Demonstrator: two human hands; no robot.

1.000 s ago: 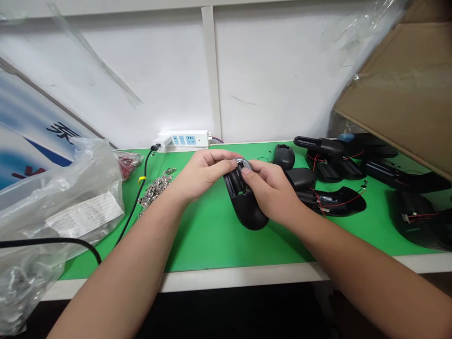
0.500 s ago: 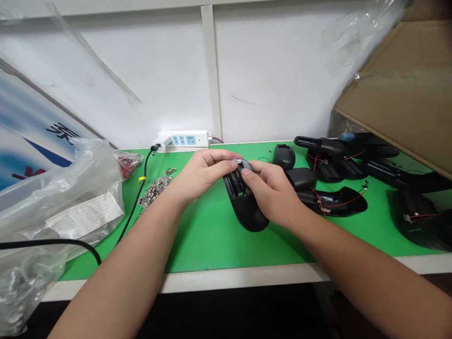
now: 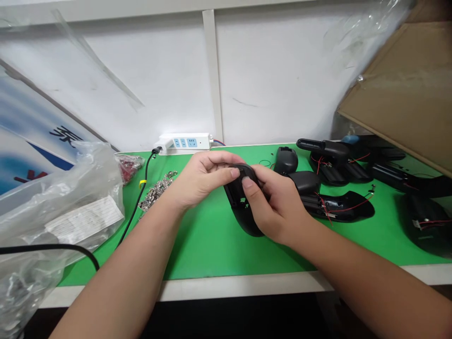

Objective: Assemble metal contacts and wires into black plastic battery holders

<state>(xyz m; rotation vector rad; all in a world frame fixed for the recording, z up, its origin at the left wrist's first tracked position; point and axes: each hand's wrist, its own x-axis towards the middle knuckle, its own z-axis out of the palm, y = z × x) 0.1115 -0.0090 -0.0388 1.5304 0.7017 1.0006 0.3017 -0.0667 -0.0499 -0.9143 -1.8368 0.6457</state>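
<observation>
The pale front edge of the desk (image 3: 240, 286) runs nearest, below both forearms. To the left of the hands, a clear plastic bag (image 3: 95, 165) spreads over the desk's left side, with a printed paper slip (image 3: 86, 219) showing on it.

Between the hands, over the green desktop, is a black housing (image 3: 243, 219), its rounded end pointing back toward the person and its recessed end away. The left hand (image 3: 201, 181) is partly closed on the far end, thumb on the upper face and fingers curled behind the rim. The right hand (image 3: 273, 200) wraps the housing's right side, its thumb pressed down at the recess; the thumbs lie close together. Whether either has hold of a smaller part inside cannot be told.

Just left of the left hand lies a heap of small metal parts (image 3: 155, 192), and past that a black cable (image 3: 132, 214) with a yellow tag (image 3: 142, 182). Right of the right hand rests a curved black shell (image 3: 349, 207) with red wires; farther right sits a dark wired piece (image 3: 423, 226).

Beyond the hands stand a small rounded black piece (image 3: 286, 161), to the right, and a white power strip (image 3: 205, 142), slightly left. A cardboard flap (image 3: 402, 89) hangs over the far right, and a white wall (image 3: 282, 80) closes the back.
</observation>
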